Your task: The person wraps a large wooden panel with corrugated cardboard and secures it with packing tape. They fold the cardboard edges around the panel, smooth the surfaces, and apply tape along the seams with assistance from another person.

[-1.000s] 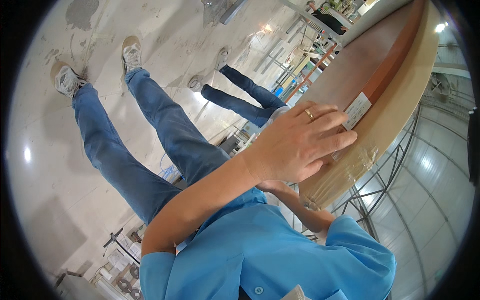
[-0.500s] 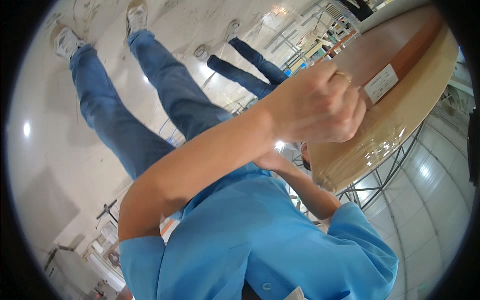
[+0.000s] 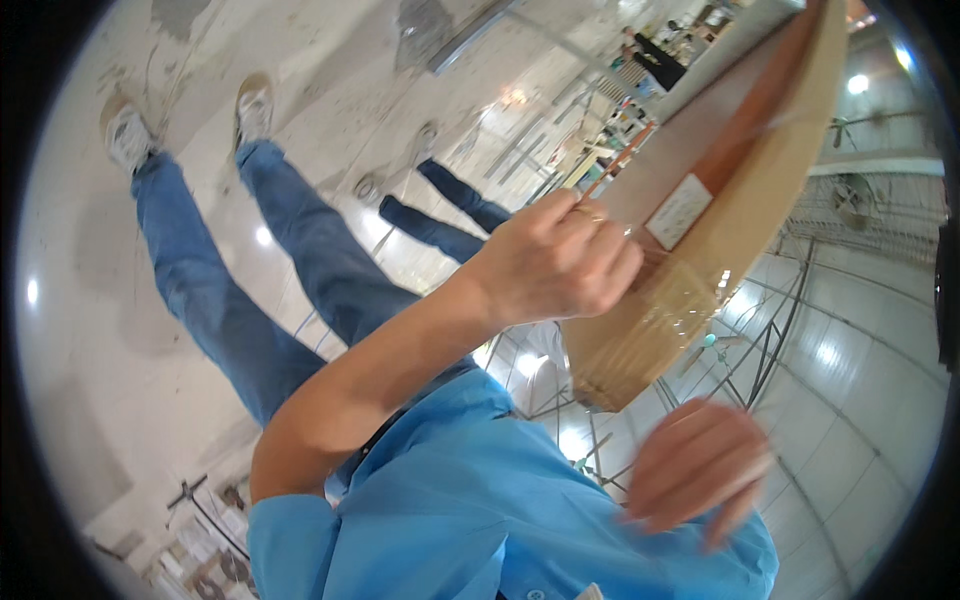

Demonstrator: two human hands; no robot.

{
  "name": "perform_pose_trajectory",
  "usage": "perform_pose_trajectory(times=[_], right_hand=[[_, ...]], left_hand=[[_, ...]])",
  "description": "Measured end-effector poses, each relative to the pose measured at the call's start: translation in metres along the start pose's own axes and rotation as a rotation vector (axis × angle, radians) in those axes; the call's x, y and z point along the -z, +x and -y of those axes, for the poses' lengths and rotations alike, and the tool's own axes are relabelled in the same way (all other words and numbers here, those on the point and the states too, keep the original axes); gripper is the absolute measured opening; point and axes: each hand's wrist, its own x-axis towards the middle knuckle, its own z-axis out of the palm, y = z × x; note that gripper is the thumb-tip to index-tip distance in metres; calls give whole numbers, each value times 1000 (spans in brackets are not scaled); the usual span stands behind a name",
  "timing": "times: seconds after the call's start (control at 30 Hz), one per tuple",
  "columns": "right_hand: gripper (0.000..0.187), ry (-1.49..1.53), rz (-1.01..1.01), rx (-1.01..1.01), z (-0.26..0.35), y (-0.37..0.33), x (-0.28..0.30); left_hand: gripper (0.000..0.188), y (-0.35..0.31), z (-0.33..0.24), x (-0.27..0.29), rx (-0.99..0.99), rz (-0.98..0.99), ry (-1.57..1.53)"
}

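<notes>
A long, flat cardboard carton slants across the upper right, with clear tape shining on its near end. Along its inner side runs a red-brown strip with a white label. My left hand, with a ring on one finger, is closed in a fist at the carton's edge beside the label. What its curled fingers grip is hidden behind them. Below the carton's near end and apart from it, my right hand is smeared by motion, so its fingers cannot be made out well.
Another person in dark trousers stands beyond my left forearm. Farther back is a person in black near cluttered racks and tables. A grey roll-like edge lies alongside the carton's far end. A wall fan shows at right.
My right hand has come out from behind the left forearm to the lower right. In the picture, the carton and my left hand have shifted left and slightly down together.
</notes>
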Motion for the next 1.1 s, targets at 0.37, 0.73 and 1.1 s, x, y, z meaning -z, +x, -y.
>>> perform_pose_trajectory(times=[0.37, 0.73, 1.1], right_hand=[[23, -1494, -143, -729, 6, 39, 66], [21, -1183, -212, -1077, -10, 47, 50], [8, -1118, -227, -774, -16, 39, 39]], left_hand=[[21, 3, -37, 1, 596, -49, -507], [11, 0, -19, 13, 58, -25, -44], [20, -12, -31, 29, 260, 49, -338]])
